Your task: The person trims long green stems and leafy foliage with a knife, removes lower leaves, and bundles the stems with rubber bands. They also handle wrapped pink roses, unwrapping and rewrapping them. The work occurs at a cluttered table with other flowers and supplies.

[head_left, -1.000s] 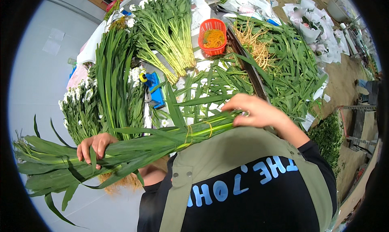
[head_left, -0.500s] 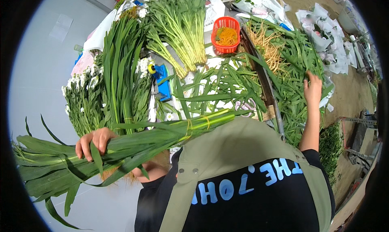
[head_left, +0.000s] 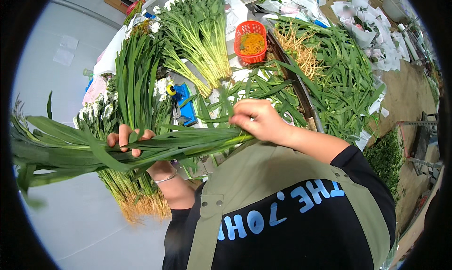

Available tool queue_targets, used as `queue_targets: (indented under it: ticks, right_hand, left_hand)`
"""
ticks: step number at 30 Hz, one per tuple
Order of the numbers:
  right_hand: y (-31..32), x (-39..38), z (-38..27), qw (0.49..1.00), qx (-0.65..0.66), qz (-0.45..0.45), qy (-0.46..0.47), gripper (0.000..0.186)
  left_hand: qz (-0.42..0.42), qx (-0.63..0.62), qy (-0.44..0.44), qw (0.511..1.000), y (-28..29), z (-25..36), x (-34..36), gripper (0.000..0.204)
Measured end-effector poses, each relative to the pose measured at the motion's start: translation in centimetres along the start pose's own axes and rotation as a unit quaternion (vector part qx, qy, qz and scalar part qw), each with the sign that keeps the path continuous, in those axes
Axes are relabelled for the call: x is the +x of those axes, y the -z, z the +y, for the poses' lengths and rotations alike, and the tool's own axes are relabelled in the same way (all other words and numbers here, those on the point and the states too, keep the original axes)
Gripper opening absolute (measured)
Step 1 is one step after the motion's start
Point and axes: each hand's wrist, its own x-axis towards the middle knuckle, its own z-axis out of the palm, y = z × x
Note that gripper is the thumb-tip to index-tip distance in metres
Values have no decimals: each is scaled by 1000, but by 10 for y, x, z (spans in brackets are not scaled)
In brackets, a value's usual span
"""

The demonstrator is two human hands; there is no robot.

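1 leafy bundle (head_left: 183, 145) | left fingers (head_left: 124, 136) wrapped around it | right fingers (head_left: 243, 121) bent together, hold unclear

The 2 forearms (head_left: 313, 142) are bare. The left hand (head_left: 130, 139) is at the left with curled fingers (its palm is hidden). The right hand (head_left: 260, 120) has bent fingers, pointing left.

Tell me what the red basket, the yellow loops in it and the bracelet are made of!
The red basket: probably smooth, slightly shiny plastic, with neat rows of holes in its walls.
The yellow loops: likely rubber, finish unclear; they look thin, bendy and tangled.
The bracelet: perhaps polished metal, because it's thin and silvery.
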Motion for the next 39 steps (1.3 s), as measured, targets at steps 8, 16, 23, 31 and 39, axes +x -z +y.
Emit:
queue_targets:
  ticks: [8, 16, 23, 31, 39]
  right_hand:
    - [29, -1, -2, 982, 176, 37, -51, 14]
    - [108, 18, -8, 962, -39, 267, -27, 17]
    - [77, -39, -28, 965, -197, -114, -133, 34]
    - [35, -57, -2, 991, -106, -74, -43, 18]
    - [28, -70, 8, 969, -247, -27, 11, 19]
  left_hand:
    - [-11, -49, -6, 999, 15, -18, 4, 12]
    - [16, -41, 21, 999, 25, -29, -3, 15]
    - [60, 19, -2, 998, 22, -23, -7, 16]
    - [115, 102, 6, 988, 55, -19, -1, 37]
    - [245, 283, -57, 926, 46, -83, 36, 46]
